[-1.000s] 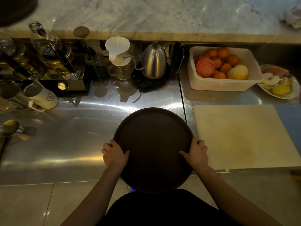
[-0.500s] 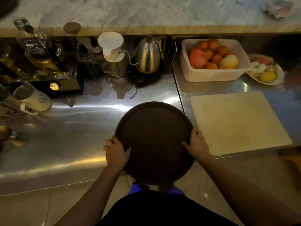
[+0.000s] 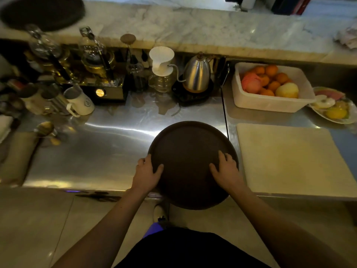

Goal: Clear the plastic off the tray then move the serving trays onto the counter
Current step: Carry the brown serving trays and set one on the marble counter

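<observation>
A round dark serving tray [image 3: 190, 159] hangs over the near edge of the steel worktop [image 3: 100, 151], gripped at its left rim by the left hand [image 3: 147, 174] and at its right rim by the right hand [image 3: 226, 169]. A cutting board [image 3: 289, 157] lies just right of it. Behind stand a kettle [image 3: 197, 74], a white dripper [image 3: 161, 60] and a tub of fruit [image 3: 270, 97]. A second dark tray [image 3: 42, 12] rests on the raised marble counter [image 3: 193, 28].

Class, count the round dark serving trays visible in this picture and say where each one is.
2. One tray is held by the left hand and right hand over the steel worktop's front edge; another lies on the marble counter, far left. Stacked trays could hide.
</observation>
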### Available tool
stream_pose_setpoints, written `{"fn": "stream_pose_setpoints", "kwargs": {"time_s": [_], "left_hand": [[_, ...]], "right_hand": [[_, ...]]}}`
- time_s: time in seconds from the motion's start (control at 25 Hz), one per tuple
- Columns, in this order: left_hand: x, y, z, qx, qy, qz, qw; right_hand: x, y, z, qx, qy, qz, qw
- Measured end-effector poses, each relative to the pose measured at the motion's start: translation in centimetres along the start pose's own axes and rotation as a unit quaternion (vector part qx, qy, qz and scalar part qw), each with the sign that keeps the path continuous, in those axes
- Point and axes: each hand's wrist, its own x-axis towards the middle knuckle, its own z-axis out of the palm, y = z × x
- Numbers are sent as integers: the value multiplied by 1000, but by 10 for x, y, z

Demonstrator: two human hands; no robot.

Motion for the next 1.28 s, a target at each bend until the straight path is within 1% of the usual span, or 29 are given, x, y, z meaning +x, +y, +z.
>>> {"fn": "stream_pose_setpoints", "kwargs": {"time_s": [0.08, 0.24, 0.4, 0.56, 0.72, 0.88, 1.0, 1.12, 1.28], "left_hand": [[-18, 0, -4, 1, 27, 11, 1000], [-48, -7, -19, 3, 84, -13, 996], [-77, -27, -44, -6, 145, -7, 989], [-83, -50, -74, -8, 188, -4, 982], [-77, -76, -110, -25, 215, 9, 976], [-68, -105, -145, -32, 221, 32, 974], [-59, -129, -163, -38, 195, 65, 978], [-47, -145, -179, -39, 183, 93, 978], [-33, -149, -191, -34, 169, 136, 976]], "right_hand": [[-6, -11, -1, 24, -3, -41, 999], [-18, -41, 5, 50, -2, -107, 993], [-30, -82, 9, 60, -8, -183, 981], [-38, -117, 17, 61, -9, -238, 969], [-39, -163, 26, 64, 6, -276, 959], [-39, -214, 49, 73, 22, -271, 960], [-48, -245, 65, 76, 40, -257, 962], [-54, -265, 74, 80, 67, -231, 967], [-58, -275, 77, 74, 92, -191, 975]]}}
